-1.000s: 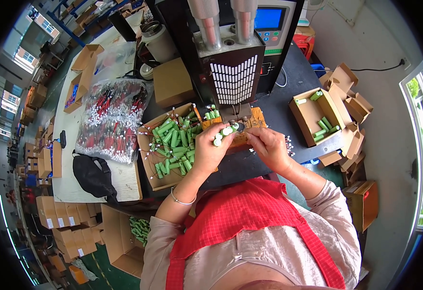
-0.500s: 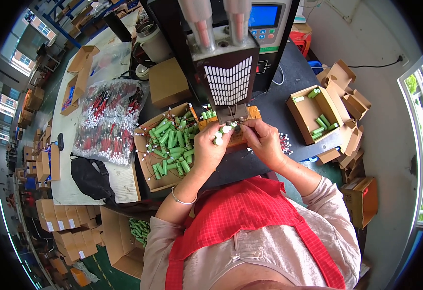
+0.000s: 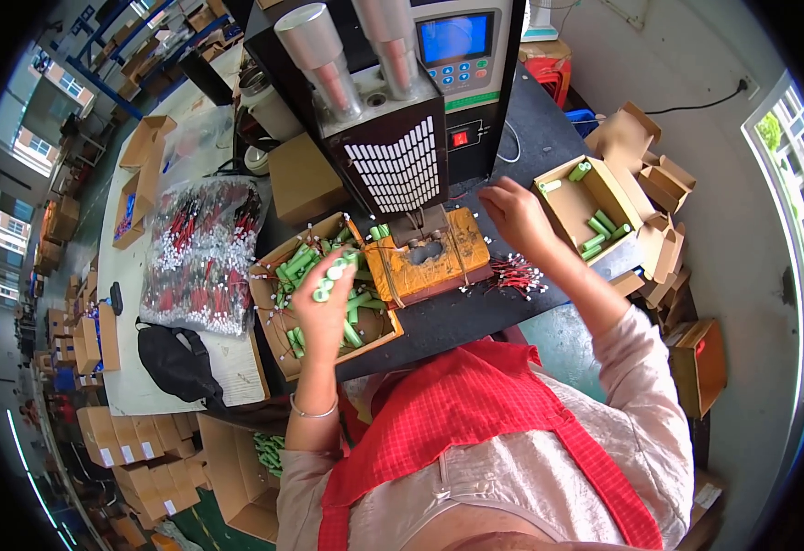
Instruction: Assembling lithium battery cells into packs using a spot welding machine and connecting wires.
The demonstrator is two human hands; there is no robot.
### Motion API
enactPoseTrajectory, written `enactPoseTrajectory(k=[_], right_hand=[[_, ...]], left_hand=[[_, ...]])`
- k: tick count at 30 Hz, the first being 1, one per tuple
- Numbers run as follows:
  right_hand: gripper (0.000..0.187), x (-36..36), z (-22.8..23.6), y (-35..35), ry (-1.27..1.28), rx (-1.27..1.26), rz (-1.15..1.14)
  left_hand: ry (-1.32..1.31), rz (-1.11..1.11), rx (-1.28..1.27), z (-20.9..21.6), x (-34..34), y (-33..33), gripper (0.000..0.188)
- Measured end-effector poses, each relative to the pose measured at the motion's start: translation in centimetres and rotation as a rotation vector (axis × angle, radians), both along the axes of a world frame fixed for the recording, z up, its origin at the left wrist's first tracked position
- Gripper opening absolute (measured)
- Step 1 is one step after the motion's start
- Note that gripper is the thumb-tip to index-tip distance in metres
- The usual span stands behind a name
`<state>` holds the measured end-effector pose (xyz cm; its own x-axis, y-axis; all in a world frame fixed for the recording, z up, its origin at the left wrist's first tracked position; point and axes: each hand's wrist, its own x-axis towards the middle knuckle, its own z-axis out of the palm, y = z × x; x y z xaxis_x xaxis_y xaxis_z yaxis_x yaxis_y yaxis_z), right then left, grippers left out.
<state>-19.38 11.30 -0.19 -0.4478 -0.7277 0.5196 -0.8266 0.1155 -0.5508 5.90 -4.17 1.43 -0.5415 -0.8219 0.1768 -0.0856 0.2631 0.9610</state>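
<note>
My left hand (image 3: 319,308) is closed around several green battery cells (image 3: 336,272) with white ends, held over the near box (image 3: 285,365) of loose green cells and thin wires. To its right, a worn yellow block (image 3: 462,266) sits under the electrodes of a black spot welder (image 3: 393,174). My right hand (image 3: 519,216) is raised past the block, between the welder and a smaller cardboard box (image 3: 622,204). Its fingers are curled together, and whatever may be in them cannot be made out. Below that hand lies a bunch of red wires with white connectors (image 3: 517,274).
Several green cells (image 3: 601,225) lie in the smaller box. A clear bag of red and black wires (image 3: 202,248) and a black pouch (image 3: 174,360) rest on the pale table at left. A brown carton (image 3: 303,179) stands beside the welder; open cardboard boxes (image 3: 664,188) lie at right.
My hands have parted from under the electrodes. The left moved left over the box of cells, still gripping its cells; the right moved up and right. The view has shifted slightly, and the yellow block is uncovered.
</note>
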Motion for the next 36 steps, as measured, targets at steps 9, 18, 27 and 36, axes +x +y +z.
enactPoseTrajectory(k=[9,18,27,36], right_hand=[[0.012,-4.7,-3.0,-5.6,0.607,0.906,0.051],[0.006,-4.5,-1.0,0.2,-0.099,0.284,-0.02],[0.009,5.6,1.5,1.6,-1.335,-0.378,0.147],[0.007,7.5,2.3,-0.7,-1.404,-0.276,0.191]], left_hand=[[-0.079,0.109,0.029,0.9,3.6,-1.0,0.026],[0.146,-0.233,0.303,0.8,-1.6,2.4,0.023],[-0.001,-0.282,-0.292,-0.1,-5.6,3.0,0.021],[0.013,-0.279,-0.349,0.1,-5.9,3.3,0.02]])
